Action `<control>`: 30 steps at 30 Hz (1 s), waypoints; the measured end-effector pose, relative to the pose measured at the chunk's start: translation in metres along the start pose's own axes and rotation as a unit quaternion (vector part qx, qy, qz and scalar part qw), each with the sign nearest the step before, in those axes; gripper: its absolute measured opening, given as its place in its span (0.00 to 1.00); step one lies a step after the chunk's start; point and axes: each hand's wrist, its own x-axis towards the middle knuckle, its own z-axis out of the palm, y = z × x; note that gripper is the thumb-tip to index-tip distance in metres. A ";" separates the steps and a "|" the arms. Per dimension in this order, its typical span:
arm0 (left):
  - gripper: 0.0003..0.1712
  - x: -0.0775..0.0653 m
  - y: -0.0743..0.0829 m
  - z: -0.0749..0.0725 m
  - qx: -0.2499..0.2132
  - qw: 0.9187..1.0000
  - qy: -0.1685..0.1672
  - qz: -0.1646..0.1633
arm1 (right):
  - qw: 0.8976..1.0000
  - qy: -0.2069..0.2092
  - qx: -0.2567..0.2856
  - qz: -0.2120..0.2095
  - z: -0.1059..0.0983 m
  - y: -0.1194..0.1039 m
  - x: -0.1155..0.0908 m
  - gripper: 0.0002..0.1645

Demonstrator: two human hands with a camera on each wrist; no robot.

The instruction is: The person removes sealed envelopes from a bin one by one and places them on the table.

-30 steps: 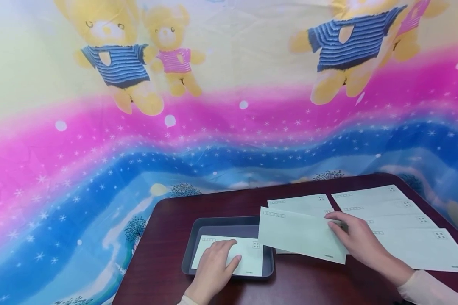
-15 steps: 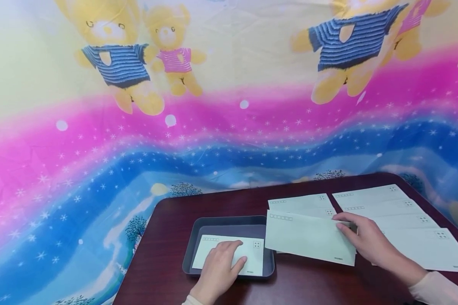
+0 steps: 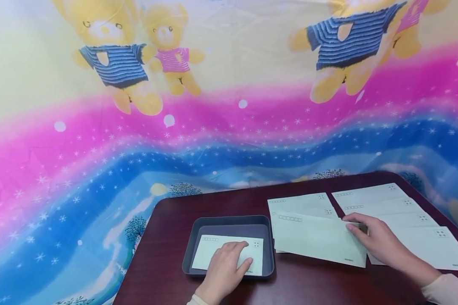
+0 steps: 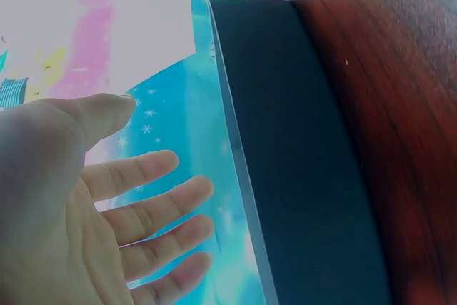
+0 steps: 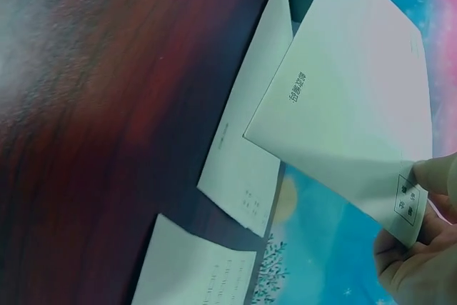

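Observation:
My right hand (image 3: 378, 237) pinches the right end of a pale envelope (image 3: 316, 237) between thumb and fingers. In the right wrist view the thumb lies by the printed stamp box of this envelope (image 5: 350, 98), which is tilted above the table. My left hand (image 3: 226, 267) is over the dark grey tray (image 3: 233, 229), fingers spread and slightly bent, gripping nothing. One envelope (image 3: 210, 254) lies in that tray, partly hidden by the hand. The left wrist view has the left palm and fingers (image 4: 153, 216) beside the tray's outer wall (image 4: 300, 148).
Behind the held envelope, other envelopes (image 3: 297, 202) lie overlapped on the dark red table (image 3: 171, 237). A second overlapping column of several envelopes (image 3: 423, 250) covers the table's right side. A printed cloth with bears (image 3: 221, 140) hangs behind the table's far edge.
My right hand has moved to the right with the envelope, whose left end has left the tray's edge. The left hand has shifted slightly to the right over the tray.

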 end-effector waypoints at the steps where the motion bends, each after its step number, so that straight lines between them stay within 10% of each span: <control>1: 0.22 0.000 0.001 0.000 -0.002 1.000 -0.003 -0.001 | 1.000 -0.002 -0.001 0.001 0.000 0.001 -0.001 0.09; 30: 0.21 0.005 0.017 0.022 0.003 0.999 -0.006 0.031 | 0.997 -0.074 -0.004 0.036 0.013 0.029 -0.010 0.10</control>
